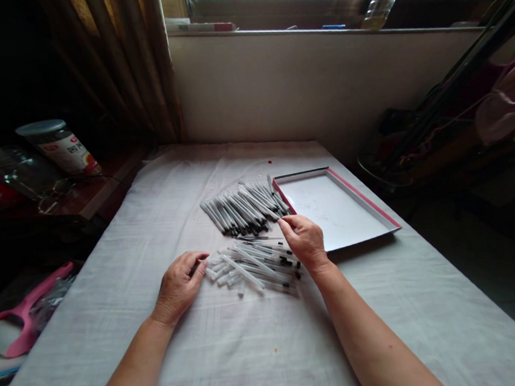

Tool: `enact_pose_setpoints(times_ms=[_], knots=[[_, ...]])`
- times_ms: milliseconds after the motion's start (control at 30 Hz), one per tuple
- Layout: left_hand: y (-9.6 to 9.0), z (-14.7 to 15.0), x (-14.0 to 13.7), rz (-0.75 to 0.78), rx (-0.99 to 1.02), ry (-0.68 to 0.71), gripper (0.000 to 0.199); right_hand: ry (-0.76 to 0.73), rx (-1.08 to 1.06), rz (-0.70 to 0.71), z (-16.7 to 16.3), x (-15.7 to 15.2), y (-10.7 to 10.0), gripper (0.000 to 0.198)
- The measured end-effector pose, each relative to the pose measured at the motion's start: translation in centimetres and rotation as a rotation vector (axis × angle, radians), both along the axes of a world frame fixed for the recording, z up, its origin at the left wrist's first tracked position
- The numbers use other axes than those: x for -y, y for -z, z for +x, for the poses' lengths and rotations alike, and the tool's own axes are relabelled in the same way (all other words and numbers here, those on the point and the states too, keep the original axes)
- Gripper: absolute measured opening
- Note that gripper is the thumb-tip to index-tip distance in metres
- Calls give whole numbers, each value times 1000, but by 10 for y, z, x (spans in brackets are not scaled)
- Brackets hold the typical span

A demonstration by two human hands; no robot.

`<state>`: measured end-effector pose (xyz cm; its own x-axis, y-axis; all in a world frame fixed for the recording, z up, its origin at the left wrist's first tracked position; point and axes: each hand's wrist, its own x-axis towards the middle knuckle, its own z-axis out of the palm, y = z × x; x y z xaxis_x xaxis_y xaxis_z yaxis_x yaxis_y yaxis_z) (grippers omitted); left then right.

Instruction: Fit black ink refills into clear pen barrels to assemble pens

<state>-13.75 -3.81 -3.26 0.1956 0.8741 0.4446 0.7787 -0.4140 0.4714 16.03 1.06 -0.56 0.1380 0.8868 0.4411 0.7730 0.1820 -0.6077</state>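
Note:
My left hand (180, 288) rests on the cloth at the left end of a loose pile of clear pen barrels (244, 271). Its fingers are bent, with a gap between thumb and forefinger, and nothing shows in it. Thumb and forefinger of my right hand (305, 240) are pinched together by the tray's near left corner; what they hold is too small to make out. Beyond the loose pile lies a neater heap of pens (243, 208) with dark ends toward me. Several thin dark pen refills (253, 238) lie between the two piles.
A shallow white tray (345, 209) with red inner sides stands right of the pens. Pale cloth (256, 363) covers the table. On the left are a lidded jar (64, 148) on a side table and a pink-handled object (27, 312). A wall and window lie beyond.

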Motion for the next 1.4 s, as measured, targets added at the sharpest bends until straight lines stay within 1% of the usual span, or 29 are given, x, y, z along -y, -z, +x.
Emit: enact_pose_setpoints(times_ms=[67,133,233,333,400,467,600,700,767,900,1067,1200,1300,1333,1400], knots=[[-1,2,1,98,-30,-14,24,-69,-156,32,4,14,0,20],[-4,6,2,233,-74,-35,34,-188,-251,0,3,29,-1,20],[-10,14,5,384,-138,-40,51,-393,-268,-69,-2,48,-5,17],[-15,22,8,433,-185,-11,56,-516,-269,-118,-8,58,-9,17],[-16,24,9,434,-213,18,52,-557,-288,-137,-9,60,-9,17],[-16,24,10,431,-232,32,42,-576,-304,-150,-8,59,-7,17],[-17,24,11,421,-229,61,19,-545,-363,-143,-6,57,1,15],[-19,25,13,398,-186,107,9,-496,-446,-131,-5,56,7,13],[-20,25,14,366,-146,136,9,-473,-498,-139,-5,56,9,14],[-20,23,15,248,-86,160,16,-453,-556,-157,-4,55,8,13],[-18,20,17,65,-8,158,31,-445,-590,-159,-3,55,6,12],[-22,23,21,-59,121,203,33,-431,-629,-146,-3,55,5,12],[-22,26,23,-185,263,161,31,-402,-635,-132,-4,55,6,12],[-22,27,23,-208,304,128,32,-385,-633,-132,-4,55,7,12],[-19,28,23,-194,349,55,30,-347,-634,-139,-5,55,9,13]])
